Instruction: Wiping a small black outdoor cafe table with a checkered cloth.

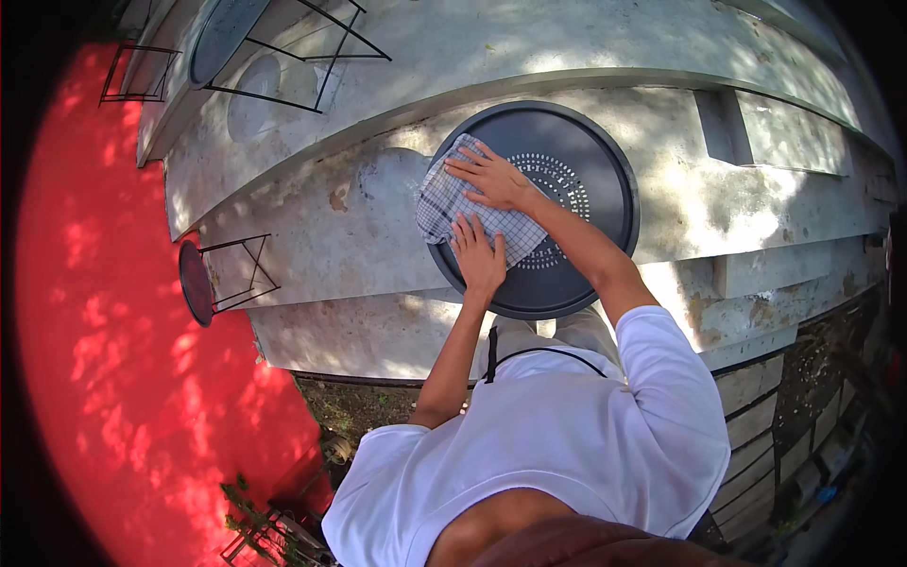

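Note:
In front of my legs stands a round dark grey table (560, 127) with a raised rim and a pattern of punched holes around its middle. A white-and-dark checked cloth (441, 197) lies spread over the table's left part and covers some of the holes. My right hand (498, 178) rests flat on the cloth's far half, fingers spread. Nearer to me, my left hand (479, 261) lies on the cloth's near edge with its fingers pointing away from me. The cloth reaches the table's left rim.
Wide pale concrete steps (340, 248) surround the table, with a hollow (716, 127) at the right. A small round folding table (195, 283) stands left, and a larger one (227, 35) at upper left. A red ground surface (142, 319) borders the steps.

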Demonstrator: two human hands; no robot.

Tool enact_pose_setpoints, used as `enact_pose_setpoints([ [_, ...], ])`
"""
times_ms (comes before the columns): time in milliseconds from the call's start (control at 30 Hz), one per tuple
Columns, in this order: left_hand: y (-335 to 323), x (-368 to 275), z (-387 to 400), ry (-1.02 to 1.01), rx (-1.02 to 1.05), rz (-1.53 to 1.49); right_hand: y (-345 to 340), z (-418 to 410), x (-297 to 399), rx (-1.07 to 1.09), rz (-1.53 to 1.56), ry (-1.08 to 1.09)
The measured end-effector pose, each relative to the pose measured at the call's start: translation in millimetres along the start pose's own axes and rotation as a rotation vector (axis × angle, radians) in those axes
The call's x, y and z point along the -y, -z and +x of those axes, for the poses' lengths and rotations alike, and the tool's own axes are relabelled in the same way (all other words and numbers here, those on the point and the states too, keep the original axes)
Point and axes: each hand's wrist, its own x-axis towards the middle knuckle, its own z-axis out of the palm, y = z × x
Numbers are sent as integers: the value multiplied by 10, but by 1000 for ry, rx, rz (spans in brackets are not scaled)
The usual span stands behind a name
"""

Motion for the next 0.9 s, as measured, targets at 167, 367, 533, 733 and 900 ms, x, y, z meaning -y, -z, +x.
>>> enact_pose_setpoints([
  [167, 309, -455, 857, -78, 260, -3, 228, -513, -247, -139, -153, -359],
  [367, -239, -921, 944, -691, 123, 335, 405, -1298, -16, -276, -275, -995],
  [533, -426, -720, 443, -963, 191, 169, 263, -1891, 633, -327, -246, -1173],
  [733, -177, -483, 322, -842, 188, 245, 309, -1590, 614, -333, -148, -1229],
  [900, -180, -391, 14, -360, 18, 147, 286, -696, -17, -208, -196, -838],
])
